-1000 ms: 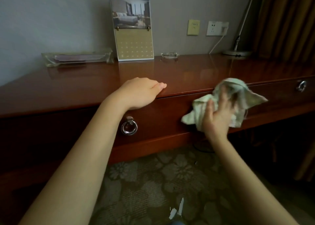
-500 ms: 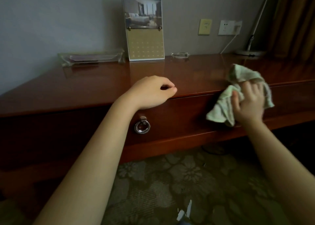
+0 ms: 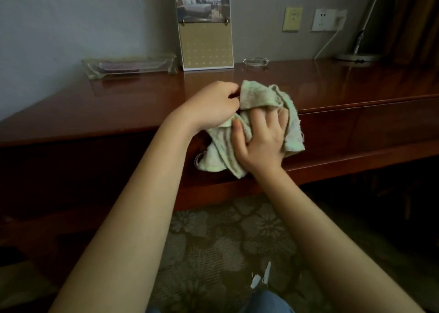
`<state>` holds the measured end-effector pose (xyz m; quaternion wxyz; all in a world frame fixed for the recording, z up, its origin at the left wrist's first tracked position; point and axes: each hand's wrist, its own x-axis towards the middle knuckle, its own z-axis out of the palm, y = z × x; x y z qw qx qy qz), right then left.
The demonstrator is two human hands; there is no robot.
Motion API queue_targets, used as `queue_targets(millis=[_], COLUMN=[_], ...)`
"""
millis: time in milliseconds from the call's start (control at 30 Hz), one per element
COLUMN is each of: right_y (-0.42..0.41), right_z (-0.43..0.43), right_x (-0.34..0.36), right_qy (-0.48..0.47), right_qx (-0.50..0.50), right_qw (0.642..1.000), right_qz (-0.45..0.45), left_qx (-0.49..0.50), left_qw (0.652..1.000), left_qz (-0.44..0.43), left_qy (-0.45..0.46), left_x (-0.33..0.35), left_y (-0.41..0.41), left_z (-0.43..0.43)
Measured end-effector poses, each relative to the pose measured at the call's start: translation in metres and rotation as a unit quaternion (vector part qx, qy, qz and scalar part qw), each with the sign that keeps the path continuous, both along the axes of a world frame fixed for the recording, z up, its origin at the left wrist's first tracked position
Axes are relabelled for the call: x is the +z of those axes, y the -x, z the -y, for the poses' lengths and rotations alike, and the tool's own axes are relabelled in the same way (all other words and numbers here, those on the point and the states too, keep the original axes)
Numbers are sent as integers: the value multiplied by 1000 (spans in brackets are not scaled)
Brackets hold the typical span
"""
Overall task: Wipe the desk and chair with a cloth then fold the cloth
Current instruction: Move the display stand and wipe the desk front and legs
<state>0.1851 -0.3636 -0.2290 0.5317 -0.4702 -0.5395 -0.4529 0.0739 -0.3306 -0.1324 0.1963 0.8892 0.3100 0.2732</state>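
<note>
1. A desk calendar [image 3: 206,27] stands upright against the grey wall [image 3: 71,27], with a hotel-room photo above a tan date grid.
2. To its left lies a long clear tray [image 3: 129,67] holding something dark and flat that is too dim to identify.
3. Just right of the calendar sits a small glass ashtray [image 3: 256,61].
4. On the wall are a yellow plate [image 3: 292,19] and a white socket [image 3: 329,20], side by side. A white cable [image 3: 326,44] runs down from the socket.
5. A lamp base [image 3: 355,56] sits far right, near a brown curtain [image 3: 415,16].
6. Below is a floral carpet [image 3: 225,241] with white scraps [image 3: 261,274] on it.
</note>
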Motion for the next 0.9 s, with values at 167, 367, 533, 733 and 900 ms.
queue_targets(millis=[167, 367, 533, 733, 900], right_y=[-62, -170, -178, -71, -108], right_z=[12, 39, 46, 25, 33], right_x=[-6, -6, 5, 16, 16], right_qy=[24, 48, 43, 51, 58], right_qx=[-5, -126, -192, -87, -45], right_qw=[997, 990, 970, 995, 996], right_qz=[75, -44, -143, -22, 45], left_qx=[36, 64, 77, 41, 46], left_qw=[995, 970, 953, 950, 951], left_qz=[-64, -220, -279, -302, -296], left_qy=[-73, -76, -85, -69, -78], left_x=[-5, -6, -4, 1, -1], left_y=[0, -9, -17, -46, -46], left_z=[3, 12, 14, 3, 6])
